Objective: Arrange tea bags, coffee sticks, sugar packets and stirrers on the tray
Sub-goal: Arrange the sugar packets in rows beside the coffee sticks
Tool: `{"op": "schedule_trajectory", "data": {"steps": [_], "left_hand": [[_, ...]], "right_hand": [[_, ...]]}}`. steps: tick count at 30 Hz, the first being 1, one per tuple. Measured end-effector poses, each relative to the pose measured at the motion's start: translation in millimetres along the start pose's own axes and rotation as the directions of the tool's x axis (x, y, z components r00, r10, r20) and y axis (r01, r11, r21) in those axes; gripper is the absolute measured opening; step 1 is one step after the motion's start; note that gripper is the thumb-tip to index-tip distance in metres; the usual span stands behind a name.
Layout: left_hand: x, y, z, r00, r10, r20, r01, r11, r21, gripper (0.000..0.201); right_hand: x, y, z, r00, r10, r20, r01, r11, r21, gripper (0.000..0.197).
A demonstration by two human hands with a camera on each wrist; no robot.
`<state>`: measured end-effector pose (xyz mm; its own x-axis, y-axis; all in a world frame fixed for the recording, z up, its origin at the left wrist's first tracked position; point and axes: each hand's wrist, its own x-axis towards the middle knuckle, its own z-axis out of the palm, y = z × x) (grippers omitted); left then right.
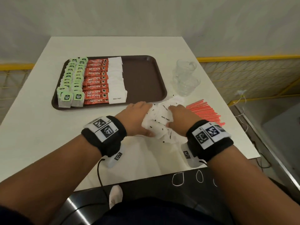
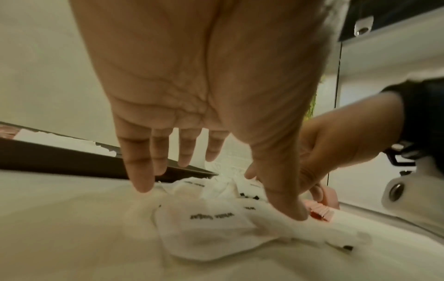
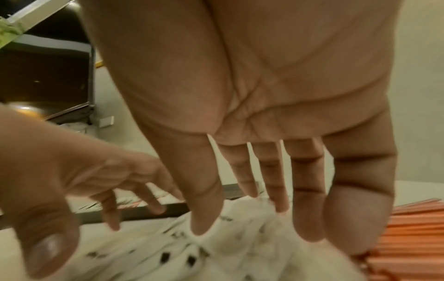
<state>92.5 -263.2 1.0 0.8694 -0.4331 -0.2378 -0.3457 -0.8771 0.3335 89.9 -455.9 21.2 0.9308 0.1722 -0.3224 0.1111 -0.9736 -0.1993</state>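
Tray (image 1: 142,75) — two tea-bag columns (image 1: 71,82), two glasses (image 1: 185,77)

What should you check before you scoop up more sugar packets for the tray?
1. Loose sugar packets lie between both hands: ok.
2. Left hand has straight fingers beside the heap: ok.
3. Right hand rests on the heap with straight fingers: ok.
4. Tray has bare room right of the sugar column: ok.
5. Stirrers clear of the heap: not ok, they touch its edge.
6. Packets all facing one way: not ok.
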Motion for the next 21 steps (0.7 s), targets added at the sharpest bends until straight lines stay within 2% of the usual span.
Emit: {"op": "schedule_trajectory", "data": {"steps": [2,6,12,15,18,21], "left_hand": [[8.3,6.6,2.4,1.0,-0.002,0.023,0.001,0.999,0.041,0.103],[12.2,8.5,10.1,0.994,-0.089,0.06,0.083,0.991,0.107,0.096],[-3.8,4.3,14.8,0.99,-0.137,-0.009,0.138,0.987,0.085,0.091],[-10.8,0.6,10.7,0.987,-0.148,-0.057,0.15,0.987,0.051,0.1],[-18.3,-1.9,3.2,0.98,-0.201,-0.005,0.201,0.976,0.086,0.109],[-23.3,-1.1,3.5,0.966,-0.25,0.067,0.244,0.966,0.08,0.108]], "right_hand": [[0.6,-5.2,7.0,1.0,-0.028,-0.01,0.028,0.998,-0.052,0.049],[-1.7,-10.2,14.5,0.995,-0.096,-0.014,0.094,0.992,-0.089,0.042],[-4.8,-5.9,10.7,0.992,-0.124,-0.016,0.124,0.992,0.007,0.054],[-1.3,-8.8,8.8,0.994,-0.107,-0.015,0.108,0.992,0.066,0.064],[5.0,-13.8,9.7,0.996,-0.084,0.027,0.083,0.995,0.051,0.074],[10.1,-17.0,9.7,0.996,-0.079,0.052,0.076,0.996,0.051,0.072]]}}
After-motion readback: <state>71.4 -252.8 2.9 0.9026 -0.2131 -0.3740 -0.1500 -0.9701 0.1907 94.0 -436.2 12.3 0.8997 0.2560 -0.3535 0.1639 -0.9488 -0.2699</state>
